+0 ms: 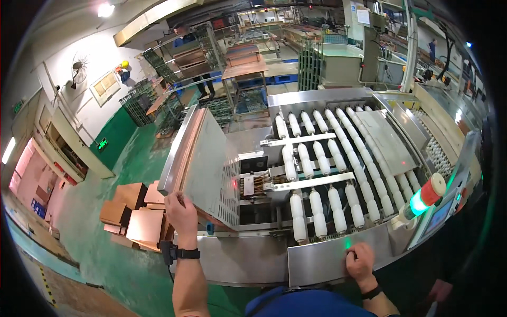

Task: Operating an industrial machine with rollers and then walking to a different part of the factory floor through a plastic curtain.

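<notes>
My left hand [181, 217] is at the lower near corner of an upright, leaning stack of copper-coloured sheets [186, 158]. Its fingers are curled together beside the sheet edges; whether they grip one is hidden. A grey panel [208, 164] faces the rollers at the stack's right side. Over the machine's front metal cover [322, 264], my right hand [361, 263] is closed, with a small dark spot between thumb and forefinger that I cannot make out. Beyond it run rows of white rollers [338, 208], and a thin grey sheet [383, 140] lies on them farther back.
A signal lamp [421, 202], lit green below red, stands at the right beside a screen [439, 215]. Piles of copper-coloured boards [145, 227] sit on the green floor at the left. Farther back are a board-laden table [245, 68] and a person [203, 84].
</notes>
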The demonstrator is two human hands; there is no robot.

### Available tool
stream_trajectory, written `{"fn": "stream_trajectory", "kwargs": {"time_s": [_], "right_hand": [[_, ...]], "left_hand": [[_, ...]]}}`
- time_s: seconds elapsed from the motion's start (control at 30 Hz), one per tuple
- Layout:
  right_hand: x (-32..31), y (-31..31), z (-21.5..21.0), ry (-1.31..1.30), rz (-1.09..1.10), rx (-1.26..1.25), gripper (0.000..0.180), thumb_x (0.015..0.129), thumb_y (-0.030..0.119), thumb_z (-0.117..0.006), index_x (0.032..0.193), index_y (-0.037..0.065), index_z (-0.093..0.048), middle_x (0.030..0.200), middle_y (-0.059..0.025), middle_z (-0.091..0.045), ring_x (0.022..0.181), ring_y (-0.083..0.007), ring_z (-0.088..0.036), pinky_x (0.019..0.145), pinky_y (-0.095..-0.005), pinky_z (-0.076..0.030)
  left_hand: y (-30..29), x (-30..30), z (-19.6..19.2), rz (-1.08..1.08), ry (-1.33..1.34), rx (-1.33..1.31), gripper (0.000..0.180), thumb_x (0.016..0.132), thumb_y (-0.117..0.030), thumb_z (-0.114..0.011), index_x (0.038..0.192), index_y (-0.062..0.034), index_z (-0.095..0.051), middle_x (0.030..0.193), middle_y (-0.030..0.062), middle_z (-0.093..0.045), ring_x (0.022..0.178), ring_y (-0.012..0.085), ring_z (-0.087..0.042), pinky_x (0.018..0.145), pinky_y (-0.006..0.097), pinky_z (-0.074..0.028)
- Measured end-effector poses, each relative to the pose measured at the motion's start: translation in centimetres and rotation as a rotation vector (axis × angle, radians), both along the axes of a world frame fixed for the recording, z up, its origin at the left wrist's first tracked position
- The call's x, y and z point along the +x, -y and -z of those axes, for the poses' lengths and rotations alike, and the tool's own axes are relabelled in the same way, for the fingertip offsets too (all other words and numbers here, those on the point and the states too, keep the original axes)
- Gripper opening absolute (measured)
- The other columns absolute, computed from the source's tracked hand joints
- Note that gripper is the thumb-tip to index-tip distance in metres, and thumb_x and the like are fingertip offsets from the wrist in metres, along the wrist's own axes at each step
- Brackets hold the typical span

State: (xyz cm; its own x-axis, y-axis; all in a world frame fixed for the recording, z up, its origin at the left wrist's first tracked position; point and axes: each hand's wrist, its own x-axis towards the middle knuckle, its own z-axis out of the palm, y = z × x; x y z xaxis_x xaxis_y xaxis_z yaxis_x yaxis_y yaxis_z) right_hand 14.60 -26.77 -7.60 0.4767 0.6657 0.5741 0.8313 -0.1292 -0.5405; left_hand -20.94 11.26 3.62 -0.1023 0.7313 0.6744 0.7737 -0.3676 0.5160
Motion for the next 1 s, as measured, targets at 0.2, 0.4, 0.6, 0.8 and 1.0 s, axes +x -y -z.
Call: {"fn": "stream_trajectory", "kwargs": {"time_s": [0.2, 0.4, 0.6, 0.8, 1.0], "right_hand": [[0.5, 0.4, 0.7, 0.047, -0.002, 0.033, 0.011, 0.072, 0.001, -0.067, 0.079, 0.01, -0.067, 0.08, -0.012, -0.065, 0.074, -0.0339, -0.064, 0.065, -0.0439, -0.052], [1.0, 1.5, 0.4, 0.048, -0.001, 0.066, 0.009, 0.079, 0.007, -0.068, 0.087, 0.007, -0.067, 0.084, -0.0102, -0.063, 0.077, -0.0314, -0.064, 0.069, -0.0417, -0.053], [0.8, 1.6, 0.8, -0.041, -0.038, 0.041, 0.01, 0.082, 0.007, -0.067, 0.091, 0.005, -0.065, 0.089, -0.0107, -0.063, 0.087, -0.0311, -0.063, 0.08, -0.0414, -0.052], [0.6, 1.6, 0.6, 0.016, 0.004, 0.108, 0.007, 0.077, 0.008, -0.065, 0.079, 0.01, -0.059, 0.08, -0.0111, -0.054, 0.076, -0.0329, -0.056, 0.067, -0.0447, -0.048], [0.4, 1.7, 1.1, 0.02, 0.008, 0.186, 0.008, 0.076, 0.008, -0.067, 0.082, 0.011, -0.061, 0.083, -0.0105, -0.056, 0.079, -0.0324, -0.056, 0.069, -0.0447, -0.048]], "left_hand": [[0.2, 0.7, 0.2, -0.038, -0.093, -0.219, 0.029, 0.103, -0.024, -0.053, 0.118, -0.001, -0.061, 0.105, 0.0267, -0.069, 0.101, 0.0413, -0.068, 0.087, 0.05, -0.054], [-0.9, 2.8, 0.4, 0.054, -0.045, 0.151, 0.027, 0.098, -0.01, -0.063, 0.12, 0.005, -0.065, 0.107, 0.0221, -0.069, 0.093, 0.0381, -0.067, 0.089, 0.043, -0.055], [6.5, 10.0, 0.7, 0.304, -0.015, 0.011, 0.028, 0.095, -0.005, -0.066, 0.119, 0.0087, -0.066, 0.104, 0.0239, -0.07, 0.089, 0.0404, -0.068, 0.089, 0.045, -0.056], [10.3, 17.4, 0.5, 0.507, -0.025, -0.058, 0.028, 0.095, -0.006, -0.065, 0.119, 0.0086, -0.066, 0.105, 0.0238, -0.07, 0.09, 0.0404, -0.067, 0.09, 0.045, -0.055], [11.3, 20.6, 0.4, 0.615, -0.031, -0.083, 0.028, 0.095, -0.006, -0.065, 0.119, 0.0084, -0.066, 0.106, 0.0237, -0.07, 0.092, 0.0403, -0.067, 0.09, 0.045, -0.055]]}}
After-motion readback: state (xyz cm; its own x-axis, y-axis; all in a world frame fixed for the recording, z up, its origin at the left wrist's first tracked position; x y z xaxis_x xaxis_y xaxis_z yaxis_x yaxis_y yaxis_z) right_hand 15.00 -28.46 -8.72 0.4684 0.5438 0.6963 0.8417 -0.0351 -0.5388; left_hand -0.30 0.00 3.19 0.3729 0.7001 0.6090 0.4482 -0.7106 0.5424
